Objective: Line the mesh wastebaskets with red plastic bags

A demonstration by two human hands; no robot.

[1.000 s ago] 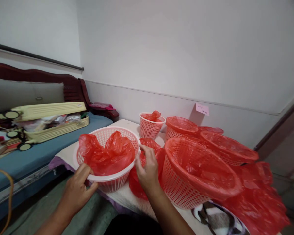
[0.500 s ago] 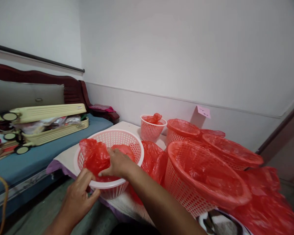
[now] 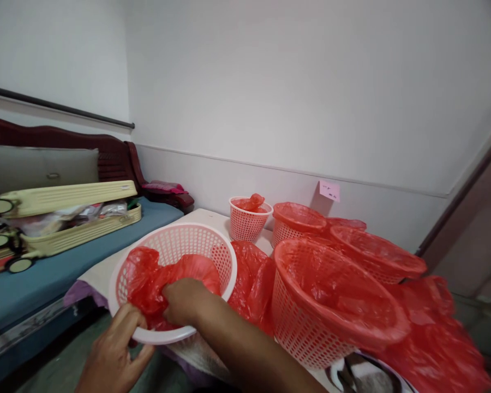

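Observation:
A white mesh basket sits at the near left corner of the table, tilted toward me, with a crumpled red plastic bag inside it. My left hand grips the basket's near rim. My right hand reaches inside the basket and presses on the red bag, fingers curled into the plastic. To the right lies a loose red bag on the table.
Several mesh baskets lined with red bags stand to the right: a large one, a wide one, two small ones near the wall. More red bags pile at far right. A sofa with a cream case lies left.
My right hand moved from the basket's right rim into the basket and pushed the red bag down. The basket tipped toward me; my left hand stayed on the rim.

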